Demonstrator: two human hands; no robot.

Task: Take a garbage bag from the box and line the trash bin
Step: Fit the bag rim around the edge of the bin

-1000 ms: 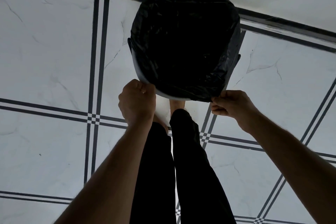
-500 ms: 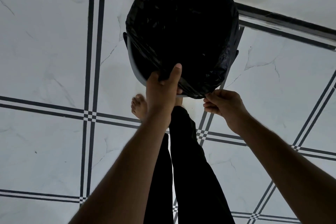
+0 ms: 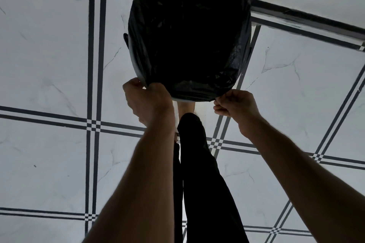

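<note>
on the floor (image 3: 49,65), near its far edge where a dark strip meets the wall, stands one bin (image 3: 135,65), seen from straight above. one black bag (image 3: 187,41) fills its mouth and is folded over the rim all the way round; only a thin pale sliver of the bin shows along the left and near sides. a small dark handle sticks out at the bin's left side.

two hands work at the near rim. the left hand (image 3: 147,102) is at the near-left part, its fingers curled closed around the bag's edge, thumb apart on the outer side. the right hand (image 3: 235,104) is at the near-right part, fingers bunched tight, pinching a fold of the bag's hem just at the rim. both forearms are bare and reach in from the near edge of the view.

between the arms are the person's two legs in black trousers (image 3: 199,173), with one bare foot (image 3: 186,107) showing just under the bin's near rim. the left arm hides most of the left leg. the floor is white marbled tile crossed by double black lines.
</note>
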